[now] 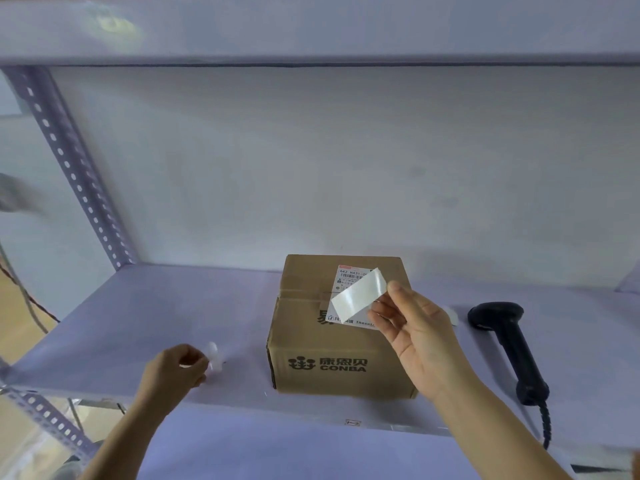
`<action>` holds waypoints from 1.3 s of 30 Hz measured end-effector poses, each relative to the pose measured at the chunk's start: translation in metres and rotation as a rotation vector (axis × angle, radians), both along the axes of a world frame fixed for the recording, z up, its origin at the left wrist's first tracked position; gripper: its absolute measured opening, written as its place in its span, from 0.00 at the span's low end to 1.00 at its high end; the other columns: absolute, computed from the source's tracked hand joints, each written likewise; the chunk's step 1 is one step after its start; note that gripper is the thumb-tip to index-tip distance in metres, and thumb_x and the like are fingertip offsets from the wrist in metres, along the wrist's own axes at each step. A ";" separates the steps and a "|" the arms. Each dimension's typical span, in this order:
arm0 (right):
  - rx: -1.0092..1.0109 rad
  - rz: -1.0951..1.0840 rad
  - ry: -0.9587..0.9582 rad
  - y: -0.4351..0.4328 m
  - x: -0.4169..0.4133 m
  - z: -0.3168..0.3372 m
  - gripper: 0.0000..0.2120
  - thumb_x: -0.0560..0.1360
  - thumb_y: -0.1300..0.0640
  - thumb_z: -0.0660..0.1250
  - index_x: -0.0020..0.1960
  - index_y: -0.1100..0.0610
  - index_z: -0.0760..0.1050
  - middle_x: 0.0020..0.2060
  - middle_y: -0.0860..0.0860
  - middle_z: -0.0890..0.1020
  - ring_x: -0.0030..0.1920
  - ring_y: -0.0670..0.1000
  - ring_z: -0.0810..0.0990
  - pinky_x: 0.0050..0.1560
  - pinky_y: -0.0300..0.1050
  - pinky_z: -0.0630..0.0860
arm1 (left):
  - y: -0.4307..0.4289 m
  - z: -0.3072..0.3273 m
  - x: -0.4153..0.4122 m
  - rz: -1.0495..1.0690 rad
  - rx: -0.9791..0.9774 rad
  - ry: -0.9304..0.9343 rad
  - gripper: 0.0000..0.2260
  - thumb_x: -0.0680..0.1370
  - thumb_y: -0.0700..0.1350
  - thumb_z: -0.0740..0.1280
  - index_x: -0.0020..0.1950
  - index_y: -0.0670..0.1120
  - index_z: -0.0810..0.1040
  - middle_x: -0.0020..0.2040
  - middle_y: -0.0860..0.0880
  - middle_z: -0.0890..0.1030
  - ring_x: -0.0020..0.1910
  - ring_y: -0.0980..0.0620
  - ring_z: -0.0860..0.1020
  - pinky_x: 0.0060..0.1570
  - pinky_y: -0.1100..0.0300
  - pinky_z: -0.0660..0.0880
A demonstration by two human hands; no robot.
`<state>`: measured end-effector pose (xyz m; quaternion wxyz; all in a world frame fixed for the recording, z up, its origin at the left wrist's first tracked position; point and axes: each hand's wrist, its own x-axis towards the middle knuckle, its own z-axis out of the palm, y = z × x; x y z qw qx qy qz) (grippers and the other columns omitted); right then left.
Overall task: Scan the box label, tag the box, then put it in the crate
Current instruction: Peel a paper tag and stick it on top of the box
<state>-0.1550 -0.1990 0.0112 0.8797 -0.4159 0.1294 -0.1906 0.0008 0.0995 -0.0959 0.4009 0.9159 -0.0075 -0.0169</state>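
A brown cardboard box (341,341) printed CONBA stands on the shelf (138,323), a white shipping label (349,277) on its top. My right hand (414,336) hovers over the box's right side and pinches a blank white sticker tag (358,294) between thumb and fingers, held just above the label. My left hand (173,370) rests low on the shelf to the left of the box, fingers closed on a crumpled white backing paper (212,355). No crate is in view.
A black handheld barcode scanner (509,337) lies on the shelf right of the box, its coiled cable (545,424) hanging over the front edge. An upper shelf (311,29) spans overhead. A perforated metal upright (74,168) stands at the left.
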 end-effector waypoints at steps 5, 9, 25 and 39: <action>-0.057 -0.033 0.003 -0.001 -0.001 -0.001 0.07 0.66 0.55 0.72 0.32 0.56 0.84 0.30 0.51 0.82 0.33 0.46 0.83 0.39 0.39 0.83 | 0.002 0.028 -0.009 -0.015 0.259 -0.209 0.03 0.75 0.37 0.71 0.42 0.42 0.83 0.47 0.39 0.84 0.39 0.40 0.81 0.40 0.57 0.68; -0.204 -0.112 -0.020 0.005 -0.001 -0.001 0.11 0.73 0.58 0.71 0.32 0.56 0.82 0.30 0.50 0.82 0.33 0.46 0.82 0.40 0.39 0.83 | -0.024 0.098 -0.042 -0.047 -0.029 -0.421 0.10 0.75 0.40 0.70 0.38 0.54 0.79 0.33 0.53 0.82 0.25 0.55 0.75 0.30 0.62 0.70; -1.414 -0.750 -0.197 0.022 0.010 -0.016 0.09 0.78 0.53 0.66 0.47 0.53 0.84 0.44 0.44 0.84 0.48 0.39 0.78 0.47 0.41 0.77 | -0.157 0.137 -0.107 -0.459 -0.699 -0.050 0.10 0.78 0.48 0.67 0.41 0.56 0.86 0.38 0.56 0.87 0.34 0.60 0.83 0.40 0.64 0.82; -0.643 -0.050 0.329 -0.056 0.056 0.013 0.14 0.74 0.50 0.71 0.48 0.62 0.79 0.31 0.50 0.79 0.21 0.43 0.75 0.21 0.37 0.73 | -0.164 0.130 -0.014 -0.478 -0.544 0.055 0.11 0.79 0.38 0.65 0.36 0.46 0.77 0.24 0.57 0.72 0.20 0.60 0.64 0.23 0.69 0.62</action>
